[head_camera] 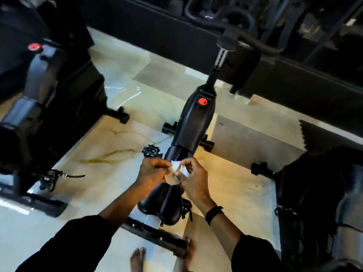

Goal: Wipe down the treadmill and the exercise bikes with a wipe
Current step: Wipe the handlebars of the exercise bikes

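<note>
Head view. I look down on three black exercise machines standing on a pale marbled tile floor [110, 154].

Centre: an exercise bike [193, 122] runs from near to far, its saddle [167, 205] nearest me, a red knob [202, 101] on the frame beyond it, and the handlebars [235, 20] at the far end. A pedal [150, 150] juts out on its left side, just beyond my hands.

Hands: I hold both above the front of the saddle. My left hand [153, 171] is closed, pinching one edge of a small white wipe [177, 167]. My right hand [193, 176] pinches the opposite edge with thumb and fingertips, so the wipe is stretched between the two, crumpled, and clear of the bike surface as far as I can tell. A dark band [213, 213] sits on my right wrist; both sleeves are black.

Left: a second bike [45, 107], blurred, with its own red knob [34, 46].

Right: a third dark machine [318, 193], cut by the frame edge; I cannot tell its type.

Near edge: my bare feet [138, 260] on the tiles beside the centre bike's rear base bar [157, 236].
</note>
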